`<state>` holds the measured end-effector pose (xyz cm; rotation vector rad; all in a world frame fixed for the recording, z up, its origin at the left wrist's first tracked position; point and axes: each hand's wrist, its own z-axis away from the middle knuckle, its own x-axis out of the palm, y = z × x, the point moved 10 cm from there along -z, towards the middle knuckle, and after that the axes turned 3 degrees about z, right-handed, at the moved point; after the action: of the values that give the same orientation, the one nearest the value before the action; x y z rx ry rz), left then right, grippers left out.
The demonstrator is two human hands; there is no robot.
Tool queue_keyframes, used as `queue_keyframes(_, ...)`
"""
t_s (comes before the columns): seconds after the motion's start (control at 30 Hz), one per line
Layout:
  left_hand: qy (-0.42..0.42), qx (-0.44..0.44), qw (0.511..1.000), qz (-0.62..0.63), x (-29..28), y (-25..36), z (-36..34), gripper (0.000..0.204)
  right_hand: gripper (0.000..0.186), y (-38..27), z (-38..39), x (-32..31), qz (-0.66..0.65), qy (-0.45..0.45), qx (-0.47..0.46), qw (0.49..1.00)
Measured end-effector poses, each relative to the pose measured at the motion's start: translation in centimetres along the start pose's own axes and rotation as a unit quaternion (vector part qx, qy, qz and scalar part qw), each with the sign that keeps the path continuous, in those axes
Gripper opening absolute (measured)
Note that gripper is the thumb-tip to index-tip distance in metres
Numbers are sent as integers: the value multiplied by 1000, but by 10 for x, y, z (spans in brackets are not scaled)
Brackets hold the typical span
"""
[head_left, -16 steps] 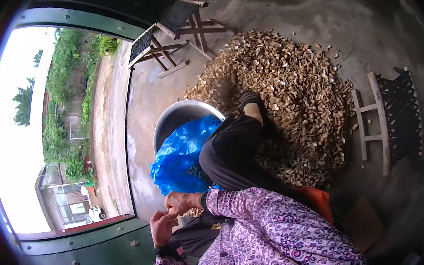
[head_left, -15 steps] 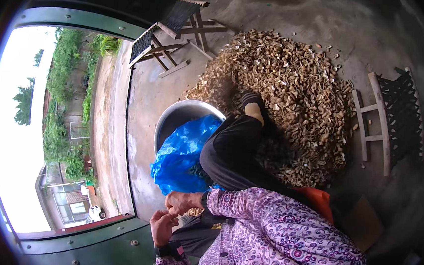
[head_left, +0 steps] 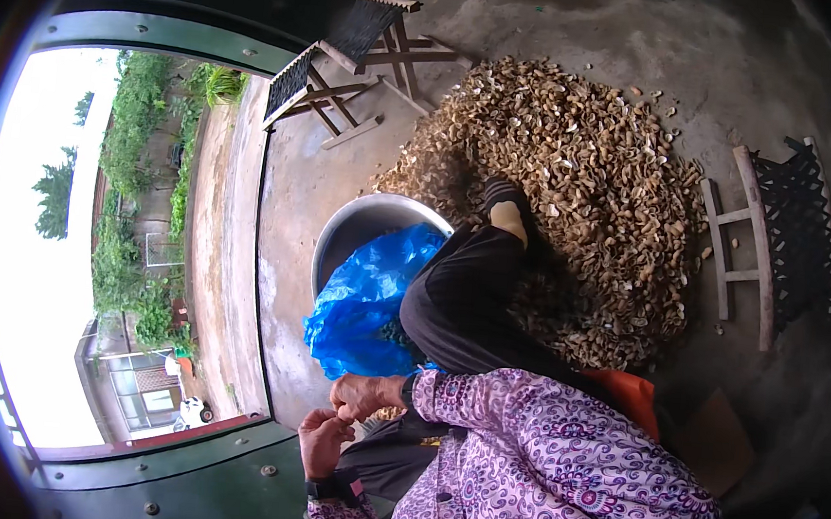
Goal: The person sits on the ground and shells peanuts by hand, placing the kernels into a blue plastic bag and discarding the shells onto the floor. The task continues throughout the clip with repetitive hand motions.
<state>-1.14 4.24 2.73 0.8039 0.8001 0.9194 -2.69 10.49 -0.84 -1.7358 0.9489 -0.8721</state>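
Observation:
My left hand [head_left: 324, 442], with a dark band on its wrist, is raised with its fingers curled and pressed together. Against its fingertips rests my right hand [head_left: 367, 396], also closed in a pinch. Whatever lies between the fingers is too small to make out. Just beyond the hands, a crumpled blue plastic bag [head_left: 371, 290] hangs over the side of a wide metal basin [head_left: 366, 209]. A few pale pieces [head_left: 389, 413], looking like peanuts, show partly behind my right wrist.
A broad heap of peanut shells [head_left: 579, 165] covers the floor around my outstretched foot [head_left: 507, 213]. Folding stools [head_left: 393, 48] stand at the far left, and another stool [head_left: 779, 230] lies at the right. An orange item [head_left: 629, 398] sits beside my sleeve. A doorway opens at left.
The whole view has shifted slightly, so everything appears a little further right. My hands remain together, with only small finger movement.

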Motion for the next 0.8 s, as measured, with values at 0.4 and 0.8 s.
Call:
queue_keyframes(0.4, -3, 2, 999, -43, 8, 13, -25, 5, 14, -35, 12, -44, 134, 165, -100, 972)
queue_keyframes(0.8, -11, 347, 795, -498, 35, 42, -17, 14, 15, -15, -9, -36, 245, 100, 58, 963)
